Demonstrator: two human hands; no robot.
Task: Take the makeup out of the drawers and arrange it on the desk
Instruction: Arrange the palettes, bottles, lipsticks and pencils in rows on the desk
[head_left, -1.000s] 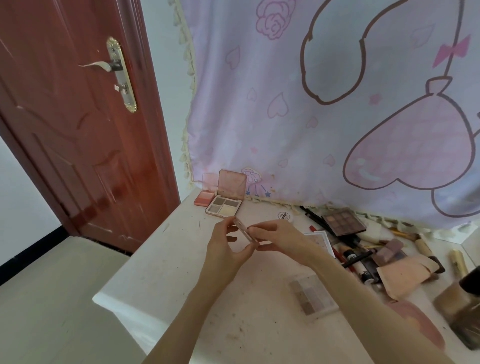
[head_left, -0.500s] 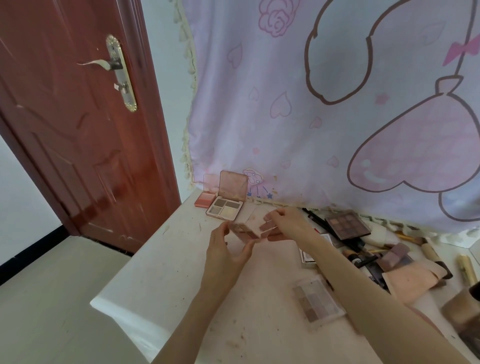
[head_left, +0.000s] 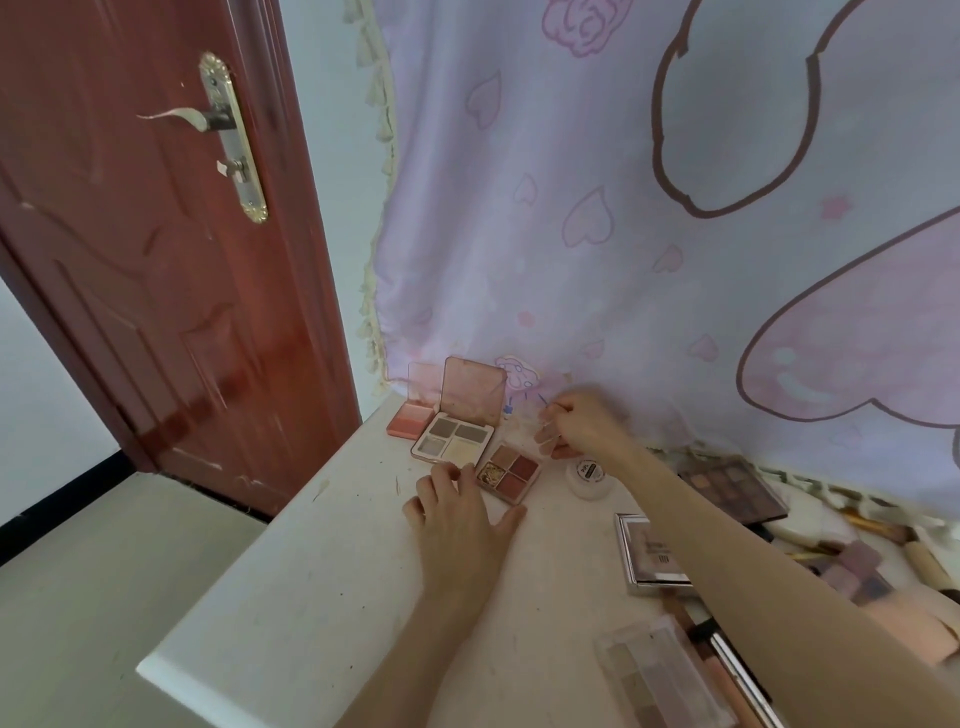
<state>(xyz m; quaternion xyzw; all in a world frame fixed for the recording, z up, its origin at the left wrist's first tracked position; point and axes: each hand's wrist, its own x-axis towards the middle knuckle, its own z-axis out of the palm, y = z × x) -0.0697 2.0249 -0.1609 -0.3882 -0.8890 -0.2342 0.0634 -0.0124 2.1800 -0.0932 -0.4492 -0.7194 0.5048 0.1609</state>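
A small four-pan palette (head_left: 509, 470) with brown, red and glitter shades lies open on the white desk (head_left: 337, 561), right of a larger open four-pan palette (head_left: 454, 439) and a pink blush compact (head_left: 410, 421). My left hand (head_left: 457, 525) rests on the desk, fingers and thumb bracketing the small palette's near-left corner. My right hand (head_left: 582, 426) is behind it, pinching its clear lid, which stands raised and is hard to make out.
A white jar (head_left: 589, 475), a dark eyeshadow palette (head_left: 732, 488), a silver-edged palette (head_left: 654, 556), a clear-lidded palette (head_left: 660, 680) and several brushes and tubes crowd the desk's right side. A pink cartoon cloth (head_left: 623, 208) hangs behind. A red door (head_left: 156, 260) stands left.
The small palette, held shut in the air between both hands, was opened and now lies on the desk beside the larger palette. Both hands moved forward and down with it.
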